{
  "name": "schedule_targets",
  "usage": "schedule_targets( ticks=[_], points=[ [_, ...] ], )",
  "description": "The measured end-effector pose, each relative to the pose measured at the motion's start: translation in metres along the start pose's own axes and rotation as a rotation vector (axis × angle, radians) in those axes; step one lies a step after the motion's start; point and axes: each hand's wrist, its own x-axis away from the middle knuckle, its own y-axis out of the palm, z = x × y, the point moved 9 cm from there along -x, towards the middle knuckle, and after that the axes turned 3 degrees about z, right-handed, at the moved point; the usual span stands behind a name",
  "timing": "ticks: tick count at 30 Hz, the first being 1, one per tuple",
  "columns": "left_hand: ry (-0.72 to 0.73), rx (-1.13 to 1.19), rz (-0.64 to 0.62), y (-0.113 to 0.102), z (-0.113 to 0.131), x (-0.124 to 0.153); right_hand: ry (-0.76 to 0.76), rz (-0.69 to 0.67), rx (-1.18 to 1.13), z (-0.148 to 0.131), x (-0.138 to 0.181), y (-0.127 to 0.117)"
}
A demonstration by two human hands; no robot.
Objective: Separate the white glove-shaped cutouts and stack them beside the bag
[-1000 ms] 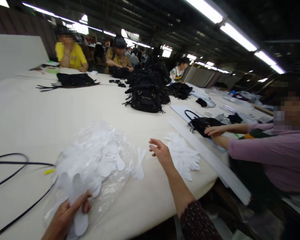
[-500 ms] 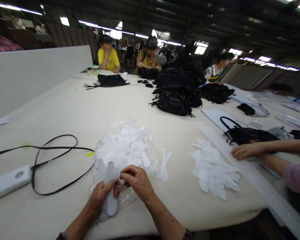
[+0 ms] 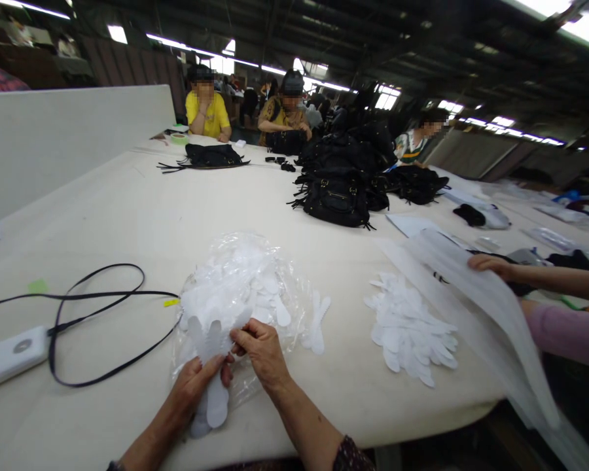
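Observation:
My left hand (image 3: pixel 196 383) is closed around white, round-ended strips (image 3: pixel 217 402) with toothed edges, held upright with their lower ends below the fingers. Beside it, my right hand (image 3: pixel 262 353) pinches what looks like another white strip (image 3: pixel 241 317) at its fingertips. Just beyond both hands lies a clear plastic bag (image 3: pixel 294 294) heaped with the same white strips (image 3: pixel 240 268). A couple of loose strips (image 3: pixel 317 324) rest to the right of the bag. Further right, a fanned pile of strips (image 3: pixel 412 327) lies on the table.
A co-worker's hand (image 3: pixel 493 265) at right lifts a translucent sheet (image 3: pixel 485 288). Black bags (image 3: pixel 341 196) are piled at the back of the cream table (image 3: pixel 142 216). A white device (image 3: pixel 14 356) with a black strap (image 3: pixel 103 294) lies left. People sit opposite.
My right fingers now seem to hold a strip beside those in my left hand. At right, the co-worker's hand has lifted the translucent sheet off the table. The view has shifted slightly.

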Motion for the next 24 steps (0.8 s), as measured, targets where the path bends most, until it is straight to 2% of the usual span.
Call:
schedule_targets(
  ticks=[11,15,18,21,22,24],
  points=[
    [-0.019,0.028,-0.002,-0.001,-0.001,-0.001,0.007,0.072,-0.065,0.001,0.006,-0.006],
    [-0.023,0.086,0.018,-0.007,-0.008,-0.006,0.002,0.07,-0.167,-0.003,0.008,-0.006],
    [-0.058,0.162,0.086,-0.015,-0.016,-0.009,-0.025,0.199,-0.302,-0.009,0.006,-0.026],
    [-0.071,0.191,0.096,-0.014,-0.014,-0.009,-0.05,0.314,-0.432,-0.021,0.005,-0.051],
    [-0.061,0.187,0.091,-0.012,-0.011,-0.008,-0.039,0.299,-0.452,-0.025,0.004,-0.053],
    [-0.036,0.166,0.075,-0.01,-0.005,-0.005,0.018,0.182,-0.41,-0.028,0.005,-0.046]
  ],
)
